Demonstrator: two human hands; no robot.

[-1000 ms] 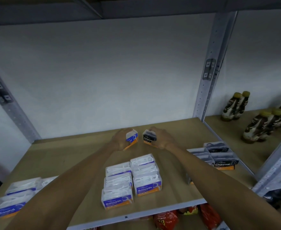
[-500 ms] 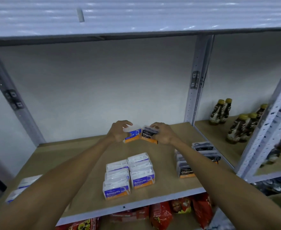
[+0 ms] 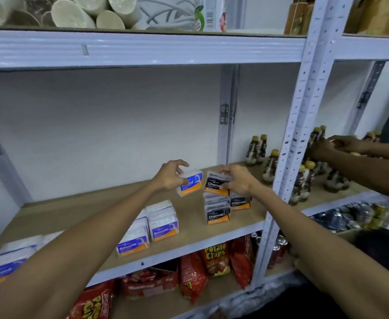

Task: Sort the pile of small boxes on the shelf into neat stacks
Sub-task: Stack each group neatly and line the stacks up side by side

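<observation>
with the left hand (image 3: 169, 178) gripping the round box (image 3: 189, 182) and the right hand (image 3: 236, 180) gripping a charcoal box (image 3: 216, 183), each should be lowered squarely onto its matching stack, the charcoal stack (image 3: 217, 211) sitting just below, edges flush.

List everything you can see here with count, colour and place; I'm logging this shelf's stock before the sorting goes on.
Round box: one, blue and orange, held in the left hand.
Charcoal box: one, black and orange, held in the right hand.
Charcoal stacks: two visible, black, right part of the wooden shelf.
Smooth stacks: two, white and blue, shelf middle.
Round stack: count unclear, white and blue, shelf's left end.
Bottles: several, dark with yellow caps, next bay.
Chip bags: several, red, shelf below.
Another person's hands: two, among the bottles at right.
Left hand: grips the Round box.
Right hand: grips the Charcoal box.
</observation>
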